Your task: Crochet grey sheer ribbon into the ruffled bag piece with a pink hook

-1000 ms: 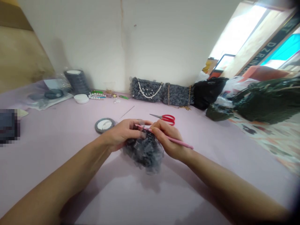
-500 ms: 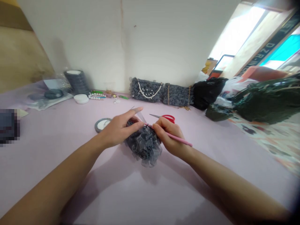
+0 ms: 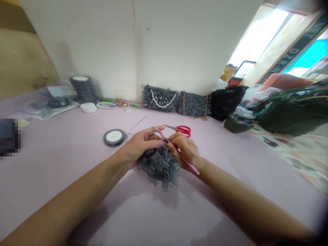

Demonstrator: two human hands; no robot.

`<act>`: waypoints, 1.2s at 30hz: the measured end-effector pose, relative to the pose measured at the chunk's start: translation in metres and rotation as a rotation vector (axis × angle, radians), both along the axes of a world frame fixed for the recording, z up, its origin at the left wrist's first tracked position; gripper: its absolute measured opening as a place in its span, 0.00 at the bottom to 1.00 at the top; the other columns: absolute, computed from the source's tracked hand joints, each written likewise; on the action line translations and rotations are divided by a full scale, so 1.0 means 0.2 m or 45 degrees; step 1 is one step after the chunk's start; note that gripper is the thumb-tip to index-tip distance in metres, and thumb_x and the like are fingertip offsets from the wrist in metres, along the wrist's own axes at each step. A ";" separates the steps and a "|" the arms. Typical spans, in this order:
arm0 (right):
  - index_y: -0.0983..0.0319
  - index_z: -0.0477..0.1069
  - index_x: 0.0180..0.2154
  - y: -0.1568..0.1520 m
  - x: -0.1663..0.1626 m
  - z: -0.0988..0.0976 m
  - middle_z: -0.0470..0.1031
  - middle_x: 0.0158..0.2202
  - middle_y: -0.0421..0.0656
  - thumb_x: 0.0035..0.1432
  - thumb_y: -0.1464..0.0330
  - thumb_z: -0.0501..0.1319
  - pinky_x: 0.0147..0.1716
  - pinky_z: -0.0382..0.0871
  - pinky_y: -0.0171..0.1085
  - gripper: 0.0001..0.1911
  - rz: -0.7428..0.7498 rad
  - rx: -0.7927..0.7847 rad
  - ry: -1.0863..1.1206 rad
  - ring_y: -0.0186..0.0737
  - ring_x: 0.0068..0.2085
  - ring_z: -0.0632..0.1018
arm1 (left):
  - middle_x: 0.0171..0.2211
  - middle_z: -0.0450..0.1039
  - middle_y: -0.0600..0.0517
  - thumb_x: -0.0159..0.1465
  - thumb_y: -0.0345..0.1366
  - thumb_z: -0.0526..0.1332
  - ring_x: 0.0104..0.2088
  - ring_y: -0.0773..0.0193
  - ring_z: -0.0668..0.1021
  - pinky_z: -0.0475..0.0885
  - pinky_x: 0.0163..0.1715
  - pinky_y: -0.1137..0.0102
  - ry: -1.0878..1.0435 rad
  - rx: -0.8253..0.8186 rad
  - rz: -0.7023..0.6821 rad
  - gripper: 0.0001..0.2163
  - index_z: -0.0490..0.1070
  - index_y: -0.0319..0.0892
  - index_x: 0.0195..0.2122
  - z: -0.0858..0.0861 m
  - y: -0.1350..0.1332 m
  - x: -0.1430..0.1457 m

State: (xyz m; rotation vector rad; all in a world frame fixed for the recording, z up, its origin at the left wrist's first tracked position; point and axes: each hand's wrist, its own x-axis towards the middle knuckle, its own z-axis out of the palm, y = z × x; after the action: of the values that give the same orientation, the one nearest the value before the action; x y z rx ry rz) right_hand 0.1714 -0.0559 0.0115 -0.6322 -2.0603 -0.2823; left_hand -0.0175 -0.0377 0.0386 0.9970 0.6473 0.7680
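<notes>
A ruffled grey piece of ribbon crochet work (image 3: 160, 164) hangs between my hands over the table. My left hand (image 3: 142, 143) grips its upper left edge, the thumb lying along the top. In my right hand (image 3: 186, 148) is a pink crochet hook (image 3: 188, 163), its tip pointing up and left past the work's top edge toward my left fingers. The loop around the hook is too small to make out. A spool of grey ribbon (image 3: 114, 137) lies flat left of my left hand. Beyond my right hand rest red-handled scissors (image 3: 182, 130).
A thin needle-like rod (image 3: 138, 122) lies beyond my left hand. Against the wall stand a grey ruffled bag with pearls (image 3: 161, 99) and another with a gold chain (image 3: 194, 103). Stacked spools (image 3: 83, 89) are at back left; a black plastic bag (image 3: 228, 100) is at right.
Both hands and the work have shifted slightly down and toward the right. The hook has turned steeper, and its tip now shows above the work. More of the ribbon spool is uncovered.
</notes>
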 end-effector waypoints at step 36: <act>0.62 0.66 0.34 -0.07 0.00 0.15 0.76 0.36 0.46 0.66 0.73 0.54 0.29 0.69 0.35 0.07 0.206 -0.488 -0.027 0.35 0.32 0.75 | 0.32 0.78 0.48 0.51 0.28 0.68 0.29 0.64 0.78 0.71 0.30 0.71 0.210 -0.059 -0.249 0.24 0.75 0.39 0.51 0.06 0.15 -0.19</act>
State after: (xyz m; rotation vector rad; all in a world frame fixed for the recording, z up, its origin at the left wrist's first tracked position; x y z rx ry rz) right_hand 0.1717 -0.0708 0.0419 -0.6855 -2.1896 0.2064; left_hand -0.0551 -0.0077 0.0499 1.0710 0.6947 0.5004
